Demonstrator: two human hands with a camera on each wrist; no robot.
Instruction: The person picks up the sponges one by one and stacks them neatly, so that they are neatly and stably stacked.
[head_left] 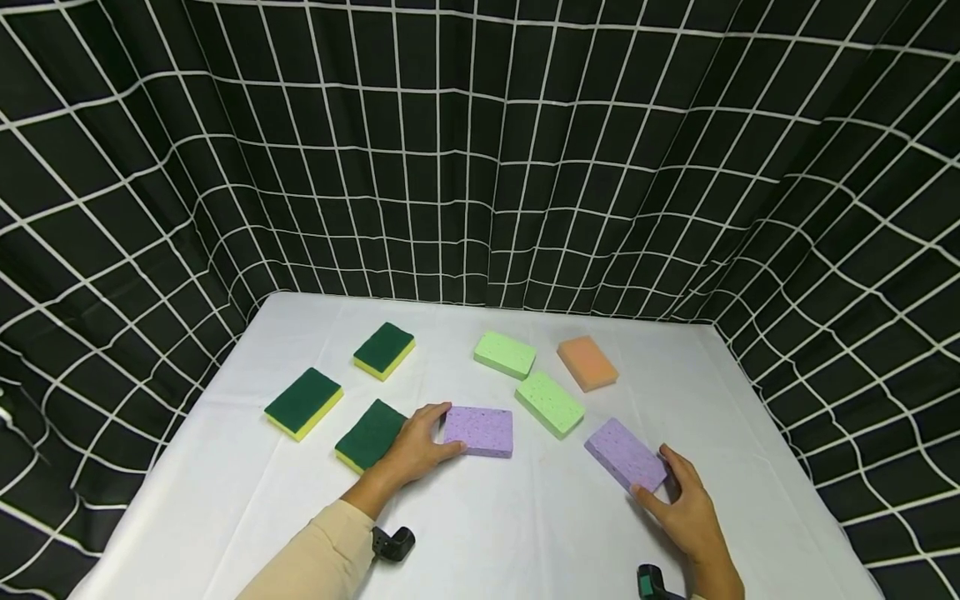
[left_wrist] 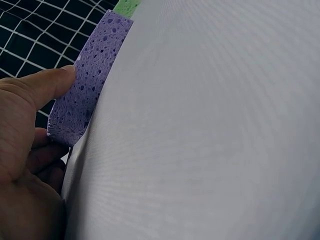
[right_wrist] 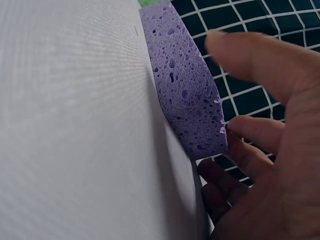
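My left hand (head_left: 422, 443) spans the left end of a purple sponge (head_left: 483, 432), with its thumb on the near side and its fingertips at the far corner. In the left wrist view the thumb (left_wrist: 55, 85) touches the pitted edge of that purple sponge (left_wrist: 92, 75). A second purple sponge (head_left: 622, 454) lies angled at the right, and my right hand (head_left: 686, 504) is spread around its near right end. A gap shows between the right thumb (right_wrist: 250, 55) and that sponge (right_wrist: 182, 85) in the right wrist view.
A green-and-yellow scouring sponge (head_left: 371, 433) lies partly behind my left hand, with two more (head_left: 303, 400), (head_left: 384, 346) farther back. Light green sponges (head_left: 504, 354), (head_left: 550, 403) and an orange sponge (head_left: 587, 362) lie beyond the purple ones. Black grid curtains (head_left: 465, 167) enclose the white table (head_left: 480, 533).
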